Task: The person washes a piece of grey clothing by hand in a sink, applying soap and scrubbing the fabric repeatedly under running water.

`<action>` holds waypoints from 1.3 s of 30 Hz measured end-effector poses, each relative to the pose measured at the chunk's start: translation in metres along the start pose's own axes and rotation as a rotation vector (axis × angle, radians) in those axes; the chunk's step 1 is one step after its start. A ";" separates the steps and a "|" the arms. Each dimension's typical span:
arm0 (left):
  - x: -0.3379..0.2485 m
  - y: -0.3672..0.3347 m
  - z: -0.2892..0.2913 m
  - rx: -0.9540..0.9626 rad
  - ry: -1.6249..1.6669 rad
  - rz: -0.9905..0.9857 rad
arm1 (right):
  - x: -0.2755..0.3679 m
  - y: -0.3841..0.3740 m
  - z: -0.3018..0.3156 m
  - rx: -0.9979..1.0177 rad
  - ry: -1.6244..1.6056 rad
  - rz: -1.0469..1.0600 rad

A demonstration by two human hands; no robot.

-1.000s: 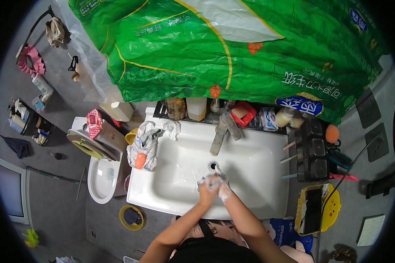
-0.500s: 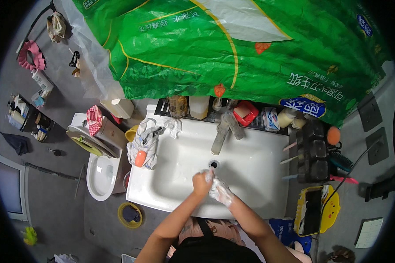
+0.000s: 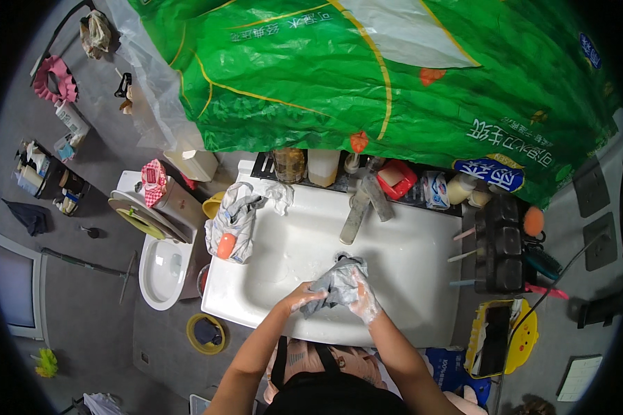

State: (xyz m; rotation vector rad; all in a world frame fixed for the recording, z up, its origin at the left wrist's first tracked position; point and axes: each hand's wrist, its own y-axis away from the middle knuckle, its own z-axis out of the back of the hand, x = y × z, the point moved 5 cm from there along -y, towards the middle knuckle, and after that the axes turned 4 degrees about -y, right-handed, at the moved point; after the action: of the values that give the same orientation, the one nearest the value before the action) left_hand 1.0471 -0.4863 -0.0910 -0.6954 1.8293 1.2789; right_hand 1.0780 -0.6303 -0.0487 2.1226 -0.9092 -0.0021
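Over the white sink (image 3: pixel 277 290), a soapy grey cloth (image 3: pixel 339 280) is stretched between both hands. My left hand (image 3: pixel 306 296) grips its left side, and suds cover the fingers. Lather also coats my right hand (image 3: pixel 364 301), closed on the cloth's right side. Just beyond the cloth is the drain (image 3: pixel 342 256), partly hidden by it, with the faucet (image 3: pixel 356 214) above. On the sink's left rim lies a heap of wet grey and white laundry (image 3: pixel 235 218), topped by an orange bar of soap (image 3: pixel 226 245).
Along the back ledge stand bottles (image 3: pixel 322 168) and a red soap dish (image 3: pixel 396 179). A large green plastic package (image 3: pixel 367 76) overhangs them. To the right are a black holder (image 3: pixel 500 242) and a yellow basket (image 3: pixel 522 339); a toilet (image 3: pixel 163 273) stands left.
My hands were pressed together in lather near the drain. They have moved apart, and the grey cloth now shows spread out between them. The view has shifted slightly.
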 end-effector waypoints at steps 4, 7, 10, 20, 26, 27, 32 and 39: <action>0.023 -0.011 0.018 -0.371 0.678 -0.173 | -0.017 -0.004 -0.010 0.105 -0.111 0.080; -0.040 0.006 -0.018 -0.677 0.473 -0.409 | -0.033 -0.021 0.003 0.060 0.010 0.064; -0.068 0.018 -0.067 -0.634 -0.307 -0.658 | -0.050 -0.069 0.053 0.325 -0.161 -0.004; -0.067 0.010 -0.061 -0.910 -0.711 -0.615 | -0.047 -0.053 0.031 0.142 -0.127 0.059; -0.040 -0.014 -0.011 -0.797 -0.262 -0.260 | -0.044 -0.026 0.002 -0.062 0.110 -0.076; -0.042 -0.019 -0.008 -0.753 -0.198 -0.264 | -0.048 -0.049 0.034 0.032 0.097 -0.055; -0.040 -0.011 -0.001 -0.219 0.132 -0.204 | -0.002 -0.019 0.005 0.006 0.120 0.148; -0.035 -0.007 0.004 -0.515 0.207 -0.334 | -0.004 -0.035 0.022 -0.167 0.286 0.238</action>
State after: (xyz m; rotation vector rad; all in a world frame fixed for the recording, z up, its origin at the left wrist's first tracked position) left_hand 1.0730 -0.4844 -0.0658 -1.3938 1.4529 1.4979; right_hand 1.0894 -0.6283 -0.0888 1.7943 -0.9470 0.3281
